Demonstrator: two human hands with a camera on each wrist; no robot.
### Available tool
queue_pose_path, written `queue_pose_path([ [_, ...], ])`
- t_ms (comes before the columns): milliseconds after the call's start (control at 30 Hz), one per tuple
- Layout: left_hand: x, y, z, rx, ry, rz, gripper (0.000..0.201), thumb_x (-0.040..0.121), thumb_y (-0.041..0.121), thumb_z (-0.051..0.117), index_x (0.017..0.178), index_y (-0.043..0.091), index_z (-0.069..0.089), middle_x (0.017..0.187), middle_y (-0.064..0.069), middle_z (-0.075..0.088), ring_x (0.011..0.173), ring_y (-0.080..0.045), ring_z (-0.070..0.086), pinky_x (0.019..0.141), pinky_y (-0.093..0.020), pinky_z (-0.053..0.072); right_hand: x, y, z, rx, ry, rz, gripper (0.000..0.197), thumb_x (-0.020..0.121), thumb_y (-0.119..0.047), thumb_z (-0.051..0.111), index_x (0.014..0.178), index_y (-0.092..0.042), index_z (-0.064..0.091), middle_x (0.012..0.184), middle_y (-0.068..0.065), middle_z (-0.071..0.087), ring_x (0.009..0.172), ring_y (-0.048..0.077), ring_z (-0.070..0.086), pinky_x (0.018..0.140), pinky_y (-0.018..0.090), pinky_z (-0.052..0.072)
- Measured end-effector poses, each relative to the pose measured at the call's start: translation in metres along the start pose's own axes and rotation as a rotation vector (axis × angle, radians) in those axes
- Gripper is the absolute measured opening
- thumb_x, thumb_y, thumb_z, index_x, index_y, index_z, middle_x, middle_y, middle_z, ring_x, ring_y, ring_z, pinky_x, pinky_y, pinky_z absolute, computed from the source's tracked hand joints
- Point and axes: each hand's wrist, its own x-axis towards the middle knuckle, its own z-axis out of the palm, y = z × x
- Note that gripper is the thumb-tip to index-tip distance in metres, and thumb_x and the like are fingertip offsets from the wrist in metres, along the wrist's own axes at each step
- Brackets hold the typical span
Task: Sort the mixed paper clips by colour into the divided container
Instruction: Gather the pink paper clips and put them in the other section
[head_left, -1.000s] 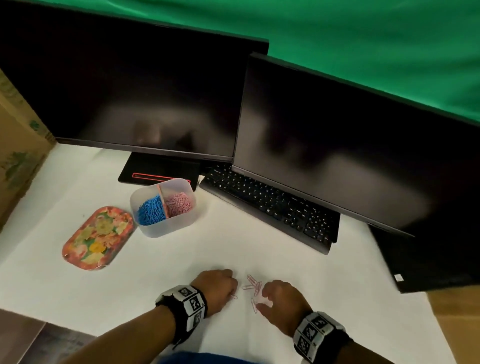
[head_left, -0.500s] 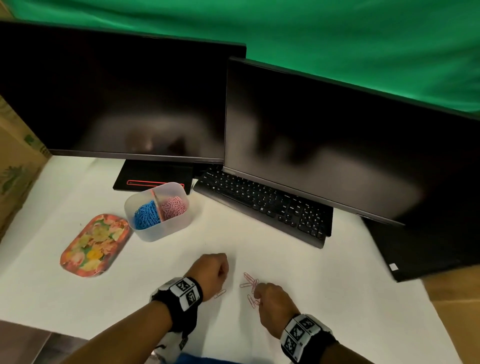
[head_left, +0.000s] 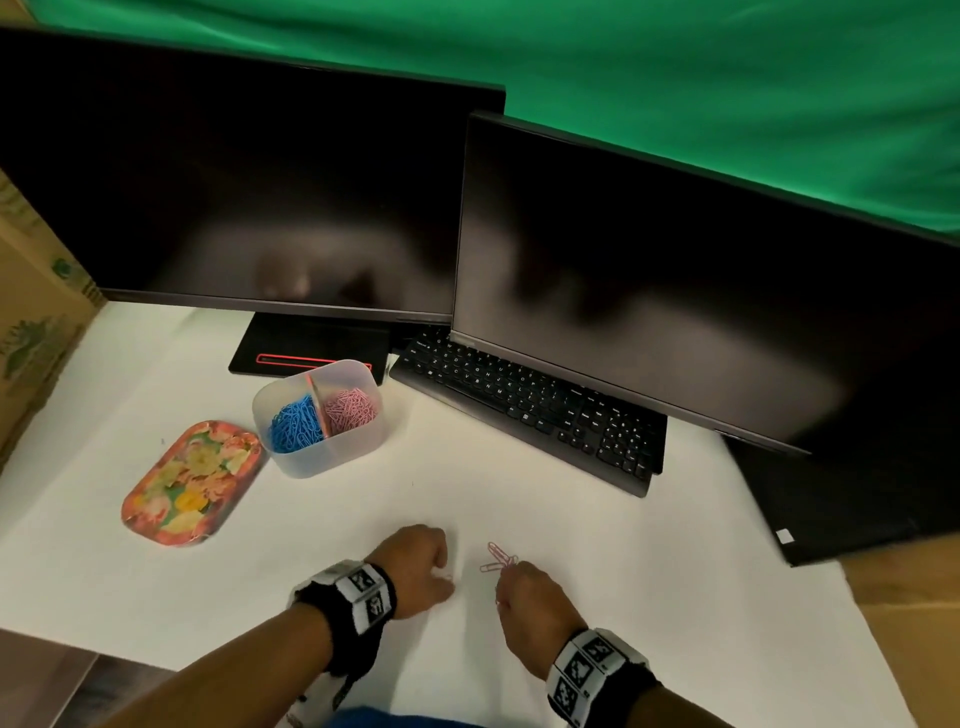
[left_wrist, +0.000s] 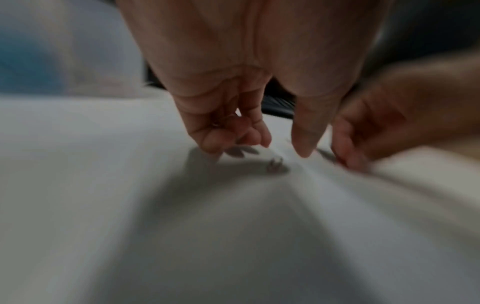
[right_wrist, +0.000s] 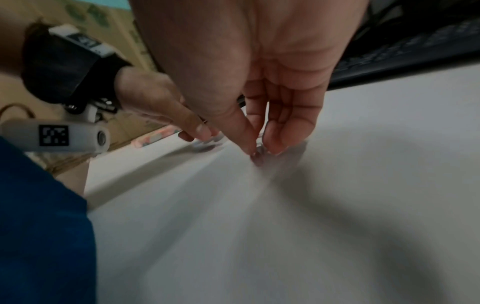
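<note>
My left hand (head_left: 415, 569) rests low on the white worktop (head_left: 597, 571), its fingers curled in; the left wrist view shows thin wire clips tucked against the curled fingers (left_wrist: 233, 135), and one more small clip (left_wrist: 275, 163) lying on the paper-smooth surface just under the thumb. My right hand (head_left: 527, 597) sits just beside it, thumb and forefinger coming together at the worktop on something small and blurred; I cannot tell whether they have hold of it. A few loose pink paper clips (head_left: 497, 558), thin bent wire loops, lie touching its fingertips.

The divided container (head_left: 332, 457), a frosted translucent plastic tub with rounded corners, stands well apart, toward the monitors. A thin wall splits it: a tangle of blue clips (head_left: 293, 428) on the left, pink clips (head_left: 350, 408) on the right. Just beside it lies a glossy floral tray (head_left: 189, 483), oblong with rounded corners. A black keyboard (head_left: 530, 410) runs under the right monitor (head_left: 675, 291).
</note>
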Motion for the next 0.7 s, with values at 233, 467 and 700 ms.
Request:
queue_pose_path([
  [233, -0.001, 0.004, 0.015, 0.253, 0.045, 0.069, 0.019, 0.093, 0.024, 0.048, 0.104, 0.012, 0.059, 0.116, -0.007, 0.055, 0.104, -0.027, 0.058, 0.087, -0.032, 0.045, 0.010, -0.014, 0.005, -0.055, -0.021, -0.001, 0.029, 0.088, -0.003, 0.047, 0.115, -0.011, 0.054, 0.122, 0.007, 0.057, 0.110, 0.023, 0.057, 0.093, 0.028, 0.047],
  [467, -0.007, 0.000, -0.014, -0.039, 0.107, 0.017, 0.007, 0.088, 0.019, 0.050, 0.084, 0.021, 0.055, 0.088, 0.002, 0.060, 0.083, -0.018, 0.059, 0.070, -0.023, 0.044, 0.010, -0.025, 0.006, -0.236, -0.122, -0.067, 0.037, 0.089, -0.002, 0.049, 0.126, -0.002, 0.047, 0.131, 0.016, 0.047, 0.123, 0.028, 0.045, 0.106, 0.034, 0.036],
  [700, 0.008, -0.022, -0.121, -0.770, 0.355, -0.175, 0.019, 0.087, -0.004, 0.053, 0.098, 0.009, 0.059, 0.079, -0.011, 0.065, 0.064, -0.021, 0.065, 0.053, -0.027, 0.054, 0.026, -0.042, 0.002, -0.330, -0.180, -0.242, 0.032, 0.084, 0.003, 0.047, 0.115, 0.001, 0.051, 0.117, 0.019, 0.050, 0.112, 0.033, 0.046, 0.098, 0.038, 0.038],
])
